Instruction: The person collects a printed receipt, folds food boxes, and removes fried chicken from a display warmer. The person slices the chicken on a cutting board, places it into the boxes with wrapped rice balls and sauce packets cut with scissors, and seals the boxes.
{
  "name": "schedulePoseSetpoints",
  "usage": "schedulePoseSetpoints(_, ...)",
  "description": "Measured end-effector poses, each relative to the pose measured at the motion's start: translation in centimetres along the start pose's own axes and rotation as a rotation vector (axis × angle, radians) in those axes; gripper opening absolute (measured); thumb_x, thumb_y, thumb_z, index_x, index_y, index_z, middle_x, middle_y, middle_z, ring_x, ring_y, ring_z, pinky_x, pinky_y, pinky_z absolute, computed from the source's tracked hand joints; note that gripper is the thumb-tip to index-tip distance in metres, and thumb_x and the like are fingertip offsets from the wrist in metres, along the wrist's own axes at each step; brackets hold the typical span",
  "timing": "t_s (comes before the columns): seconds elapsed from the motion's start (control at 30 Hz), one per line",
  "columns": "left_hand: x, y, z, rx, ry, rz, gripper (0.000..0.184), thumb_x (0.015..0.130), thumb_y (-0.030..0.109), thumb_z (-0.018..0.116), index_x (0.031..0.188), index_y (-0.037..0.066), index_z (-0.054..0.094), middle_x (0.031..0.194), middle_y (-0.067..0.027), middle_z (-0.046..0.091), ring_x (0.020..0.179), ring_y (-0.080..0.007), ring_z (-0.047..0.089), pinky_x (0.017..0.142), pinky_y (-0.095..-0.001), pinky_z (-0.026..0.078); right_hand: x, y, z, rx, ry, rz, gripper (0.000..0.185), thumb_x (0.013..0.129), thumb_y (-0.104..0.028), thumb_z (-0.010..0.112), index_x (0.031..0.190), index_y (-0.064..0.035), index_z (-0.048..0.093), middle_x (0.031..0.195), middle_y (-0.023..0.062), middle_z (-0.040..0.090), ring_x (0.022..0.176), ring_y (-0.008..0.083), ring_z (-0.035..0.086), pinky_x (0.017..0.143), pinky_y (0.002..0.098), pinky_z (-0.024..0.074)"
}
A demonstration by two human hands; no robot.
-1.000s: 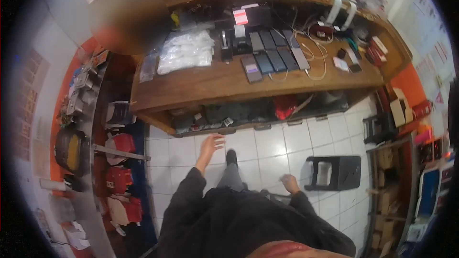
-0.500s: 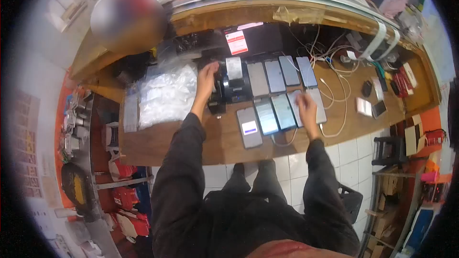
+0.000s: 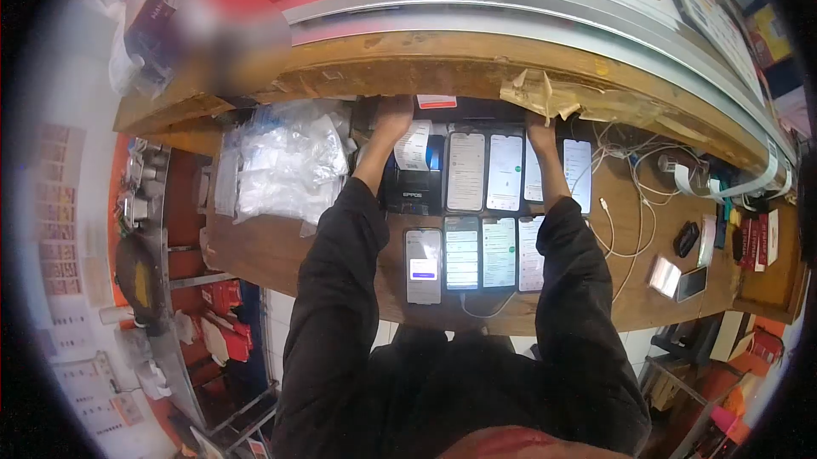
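Observation:
Both arms reach across the wooden desk to its back, under the raised ledge. My left hand (image 3: pixel 393 121) is beside the paper slip (image 3: pixel 413 146) on the black EPPOS printer (image 3: pixel 414 190); its fingers are hidden in the dark recess. My right hand (image 3: pixel 539 129) reaches under the ledge behind the back row of phones, its fingers hidden too. Lit phones lie in two rows, among them a back-row phone (image 3: pixel 505 172) and a front phone with a purple button (image 3: pixel 423 266). A dark object with a red-and-white label (image 3: pixel 437 102) sits between the hands.
Clear plastic packets (image 3: pixel 289 171) lie left of the printer. White cables (image 3: pixel 625 171) tangle on the right, near two small devices and red boxes (image 3: pixel 753 239). The wooden ledge (image 3: pixel 408 49) with peeling tape (image 3: pixel 540 95) overhangs the back. A metal shelf (image 3: pixel 174 289) stands at left.
The view has come closer to the desk. My left hand has moved from beside the printer to the back recess, and my right hand from above the front phones to behind the back row.

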State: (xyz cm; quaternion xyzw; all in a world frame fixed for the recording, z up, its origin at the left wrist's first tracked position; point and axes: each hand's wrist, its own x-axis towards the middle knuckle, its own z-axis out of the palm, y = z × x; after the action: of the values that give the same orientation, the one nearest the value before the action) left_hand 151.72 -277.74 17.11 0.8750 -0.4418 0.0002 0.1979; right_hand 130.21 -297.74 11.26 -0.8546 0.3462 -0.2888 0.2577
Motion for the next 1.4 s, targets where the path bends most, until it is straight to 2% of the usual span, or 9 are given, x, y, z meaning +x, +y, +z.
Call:
schedulePoseSetpoints(0.47, -0.6, 3.3, -1.7, -0.145, -0.038, -0.007, 0.037, 0.092, 0.025, 0.038, 0.117, 0.001, 0.051, 0.122, -0.0235, 0.05, 0.115, -0.0381, 0.045, 0.098, -0.0421, 0.034, -0.8, 3.8, 0.4, 0.817, 0.19, 0.357, 0.042, 0.09, -0.022, 0.059, 0.123, 0.0006, 0.045, 0.122, 0.0088, 0.05, 0.11, 0.0201, 0.047, 0.093, 0.0305, 0.0391)
schedulePoseSetpoints(0.6, -0.3, 4.7, -1.6, -0.222, -0.06, -0.044, 0.034, 0.089, 0.021, 0.042, 0.114, 0.002, 0.054, 0.12, -0.0223, 0.052, 0.11, -0.0392, 0.048, 0.097, -0.0435, 0.035, -0.8, 3.8, -0.1, 0.658, 0.371, 0.147, 0.022, 0.086, -0.008, 0.044, 0.103, 0.0046, 0.052, 0.096, 0.0168, 0.058, 0.086, 0.0253, 0.054, 0.077, 0.0362, 0.0431)
schedulePoseSetpoints(0.73, -0.2, 2.5, 0.9, 0.057, 0.0, 0.213, 0.032, 0.089, 0.017, 0.04, 0.113, 0.001, 0.054, 0.12, -0.0238, 0.051, 0.108, -0.0394, 0.049, 0.096, -0.0437, 0.036, -0.3, 1.9, -2.1, 0.616, 0.252, 0.278, 0.026, 0.084, -0.008, 0.05, 0.107, 0.0049, 0.052, 0.101, 0.0207, 0.057, 0.093, 0.0304, 0.054, 0.085, 0.0387, 0.0412)
schedulePoseSetpoints(0.83, -0.6, 2.6, -0.9, 0.004, -0.107, 0.115, 0.031, 0.091, 0.015, 0.038, 0.114, 0.001, 0.054, 0.118, -0.0245, 0.052, 0.11, -0.0386, 0.048, 0.096, -0.0434, 0.036, -1.2, 3.5, -0.8, -0.378, 0.334, -0.135, 0.029, 0.083, -0.01, 0.056, 0.108, 0.0047, 0.052, 0.11, 0.0245, 0.052, 0.105, 0.0385, 0.047, 0.093, 0.0461, 0.0355)
schedulePoseSetpoints(0.97, -4.5, 2.5, -5.4, -0.423, 0.133, -0.042, 0.031, 0.092, 0.017, 0.041, 0.116, 0.001, 0.053, 0.114, -0.0229, 0.054, 0.109, -0.0367, 0.048, 0.094, -0.0409, 0.037, -6.8, -12.0, -1.1, 0.428, -0.051, 0.002, 0.024, 0.084, -0.017, 0.058, 0.099, 0.0014, 0.056, 0.103, 0.0232, 0.052, 0.104, 0.0376, 0.047, 0.089, 0.0467, 0.0384)
schedulePoseSetpoints(1.0, -5.6, 2.2, -6.0, -0.575, 0.161, -0.175, 0.03, 0.092, 0.017, 0.042, 0.115, 0.001, 0.053, 0.112, -0.0221, 0.055, 0.108, -0.0363, 0.049, 0.094, -0.0404, 0.036, -7.9, -14.3, 0.0, 0.257, -0.184, -0.18, 0.033, 0.085, -0.024, 0.06, 0.103, 0.002, 0.054, 0.104, 0.0244, 0.051, 0.101, 0.0375, 0.048, 0.087, 0.0446, 0.04)
schedulePoseSetpoints(1.13, -12.4, 1.6, -7.4, -0.593, 0.228, -0.061, 0.029, 0.089, 0.012, 0.048, 0.115, 0.001, 0.053, 0.115, -0.0173, 0.053, 0.107, -0.0347, 0.049, 0.096, -0.043, 0.033, -10.5, -17.8, 3.6, 0.024, -0.154, -0.002, 0.049, 0.079, -0.033, 0.066, 0.115, -0.001, 0.052, 0.119, 0.018, 0.044, 0.108, 0.0377, 0.041, 0.091, 0.045, 0.0346)
schedulePoseSetpoints(1.33, -17.7, 0.5, -7.2, -0.376, 0.111, 0.01, 0.043, 0.081, 0.02, 0.061, 0.119, 0.003, 0.05, 0.124, -0.0169, 0.047, 0.12, -0.0351, 0.039, 0.102, -0.0457, 0.028, -11.1, -19.4, 3.2, 0.239, -0.119, -0.177, 0.038, 0.069, -0.013, 0.074, 0.101, 0.0, 0.058, 0.108, 0.0129, 0.054, 0.105, 0.0276, 0.047, 0.091, 0.0408, 0.0354)
schedulePoseSetpoints(1.4, -18.1, 0.1, -6.5, -0.391, 0.095, -0.028, 0.051, 0.077, 0.023, 0.067, 0.12, 0.002, 0.049, 0.129, -0.019, 0.043, 0.124, -0.0365, 0.035, 0.105, -0.0451, 0.026, -11.0, -19.9, 1.6, 0.948, -0.433, 0.18, 0.026, 0.071, -0.009, 0.072, 0.092, 0.0005, 0.061, 0.09, 0.0071, 0.061, 0.09, 0.016, 0.056, 0.08, 0.0301, 0.0422)
